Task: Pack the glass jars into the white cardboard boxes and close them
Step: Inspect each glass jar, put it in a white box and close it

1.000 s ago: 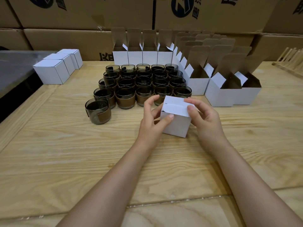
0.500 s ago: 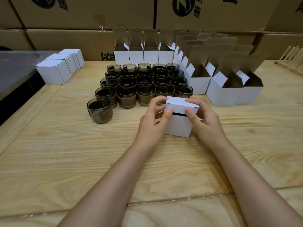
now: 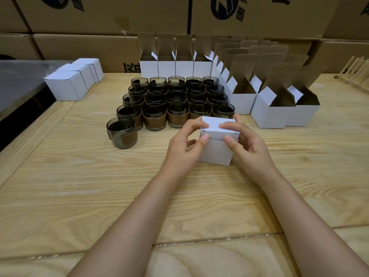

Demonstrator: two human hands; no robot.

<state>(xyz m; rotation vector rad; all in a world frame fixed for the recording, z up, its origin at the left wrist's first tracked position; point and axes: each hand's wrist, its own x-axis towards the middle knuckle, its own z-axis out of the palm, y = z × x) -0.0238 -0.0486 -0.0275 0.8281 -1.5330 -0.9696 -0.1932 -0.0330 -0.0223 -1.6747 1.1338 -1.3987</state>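
A small white cardboard box stands on the wooden table in front of me, its lid folded down and its tuck flap lying over the front wall. My left hand grips its left side, thumb on the flap's corner. My right hand grips the right side, thumb on the flap and forefinger on the lid. Behind it stand several dark glass jars with brown bands, in rows. One jar stands apart at the front left. Whatever is inside the held box is hidden.
Several open white boxes with raised lids line the back and right of the jars. Three shut white boxes sit at the table's left edge. Large brown cartons are stacked behind. A wooden rack is at far right.
The lid has come down from half raised to flat on the box, and the flap now lies over the front wall. Both thumbs have shifted onto the flap.
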